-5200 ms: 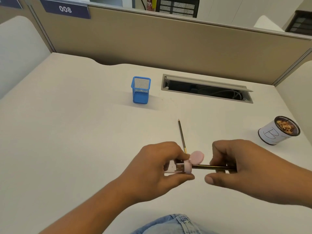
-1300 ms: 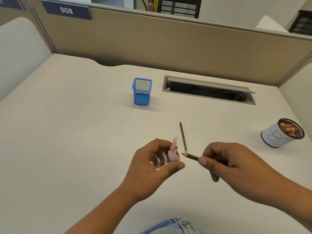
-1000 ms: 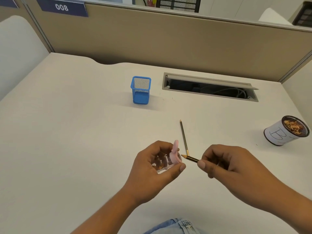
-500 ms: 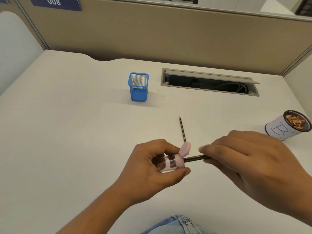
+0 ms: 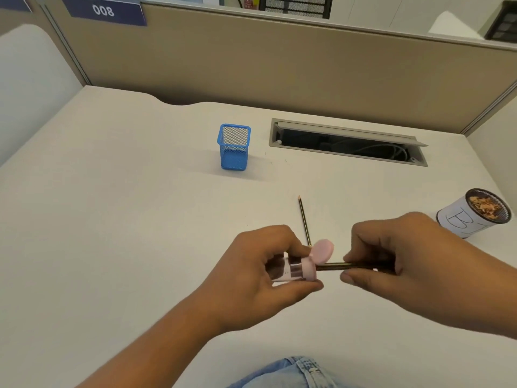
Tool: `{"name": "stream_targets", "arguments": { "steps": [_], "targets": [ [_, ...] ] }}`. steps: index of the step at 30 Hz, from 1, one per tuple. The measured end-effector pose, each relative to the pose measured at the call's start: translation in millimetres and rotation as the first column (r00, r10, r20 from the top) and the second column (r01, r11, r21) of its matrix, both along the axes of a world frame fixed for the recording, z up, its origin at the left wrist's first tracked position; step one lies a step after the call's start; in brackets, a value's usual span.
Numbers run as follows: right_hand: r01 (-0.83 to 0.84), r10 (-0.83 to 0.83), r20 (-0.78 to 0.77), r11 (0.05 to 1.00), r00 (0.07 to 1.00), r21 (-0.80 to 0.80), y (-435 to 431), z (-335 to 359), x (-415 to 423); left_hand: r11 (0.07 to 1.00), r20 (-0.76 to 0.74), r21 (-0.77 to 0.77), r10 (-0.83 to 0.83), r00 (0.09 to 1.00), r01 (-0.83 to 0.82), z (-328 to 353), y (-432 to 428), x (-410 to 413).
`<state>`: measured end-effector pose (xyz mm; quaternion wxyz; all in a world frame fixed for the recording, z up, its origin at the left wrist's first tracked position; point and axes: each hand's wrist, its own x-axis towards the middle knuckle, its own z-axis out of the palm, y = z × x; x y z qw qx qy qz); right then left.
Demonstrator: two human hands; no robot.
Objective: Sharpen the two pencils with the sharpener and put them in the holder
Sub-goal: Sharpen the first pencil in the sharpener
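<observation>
Head view: left hand (image 5: 260, 275) wraps the clear sharpener (image 5: 291, 271) with its pink lid (image 5: 323, 251) flipped open, steadying it so the right hand (image 5: 397, 264) can pinch the dark pencil (image 5: 334, 266) and push it in from 3 o'clock. Tip hidden inside. Two pencils total: one held, second pencil (image 5: 304, 219) lying on the tabletop (image 5: 112, 219) just beyond the hands at 12 o'clock. One blue mesh holder (image 5: 234, 148) farther at 11 o'clock, apparently empty. One shavings cup (image 5: 475, 212) at 2 o'clock.

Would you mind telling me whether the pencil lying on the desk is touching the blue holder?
Apart. The head view shows bare desk between the lying pencil and the blue holder.
</observation>
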<state>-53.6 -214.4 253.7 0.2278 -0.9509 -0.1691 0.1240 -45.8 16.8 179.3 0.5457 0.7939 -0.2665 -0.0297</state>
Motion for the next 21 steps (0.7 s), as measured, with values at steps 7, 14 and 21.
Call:
{"name": "stream_targets", "arguments": {
  "steps": [7,14,21],
  "targets": [
    [-0.255,0.47,0.645,0.879,0.603,-0.402,-2,-2,-8,0.974,-0.41,-0.225,-0.092,0.907,-0.003,7,-3,-7],
    [-0.023,0.023,-0.009,0.997,1.0,-0.07,11,-4,-6,0.998,0.155,0.05,-0.052,0.987,0.045,-4,-1,-9],
    [0.048,-0.066,-0.429,0.997,0.901,-0.053,11,-12,1,0.993,0.232,0.091,-0.092,0.968,0.073,-26,-2,-9]
  ]
}}
